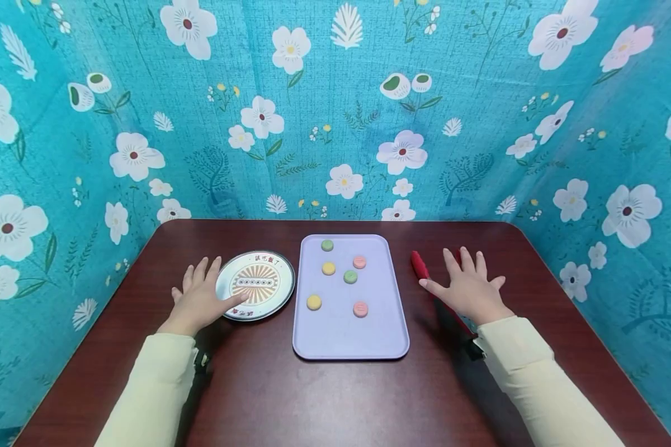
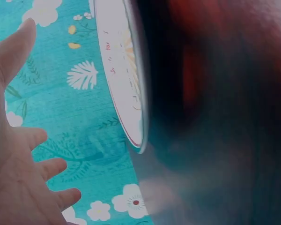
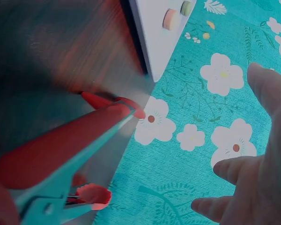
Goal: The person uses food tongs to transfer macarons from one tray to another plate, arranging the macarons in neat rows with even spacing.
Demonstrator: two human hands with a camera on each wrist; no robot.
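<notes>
Pale sleeves (image 1: 151, 385); left hand (image 1: 198, 301) and right hand (image 1: 472, 288), fingers spread. Plate (image 1: 257, 279) beside the left fingers; red tongs (image 1: 419, 265) beneath the right; tray (image 1: 349, 338) of pastel discs (image 1: 350, 277) between.

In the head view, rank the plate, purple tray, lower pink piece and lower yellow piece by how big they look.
1. Purple tray
2. Plate
3. Lower pink piece and lower yellow piece look alike, so unranked.

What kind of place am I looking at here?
Probably a staged tabletop workspace, perhaps for recording: flowered turquoise cloth screens a dark table, with a lilac tray and a patterned plate laid out on it.
</notes>
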